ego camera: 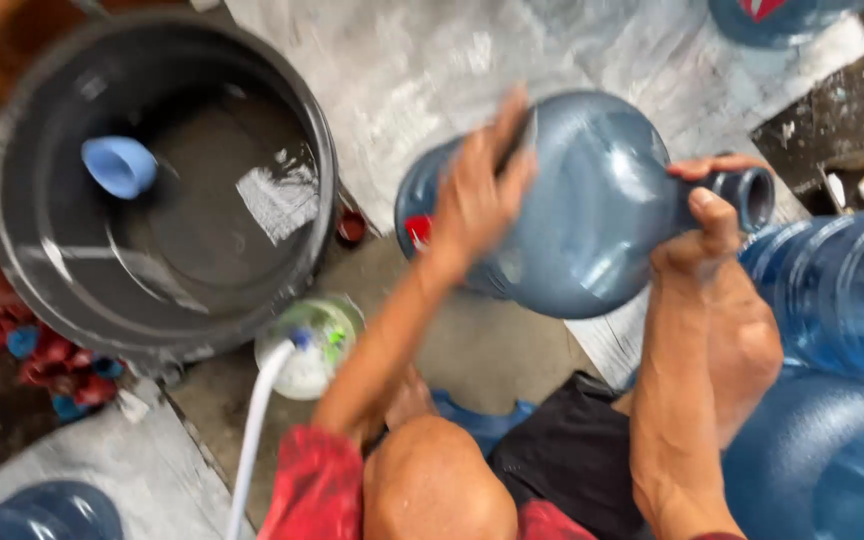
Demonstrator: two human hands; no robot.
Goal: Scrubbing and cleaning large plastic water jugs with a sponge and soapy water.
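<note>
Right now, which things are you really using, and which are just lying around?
In use:
- big blue water jug, lying on its side
- left hand flat on its body
- right hand gripping its neck

Just lying about:
- dark tub of water
- light blue cup floating in it
- white hose
- more blue jugs at the right
- red and blue caps

A large translucent blue water jug (592, 210) lies tipped sideways, open neck pointing right.
</note>
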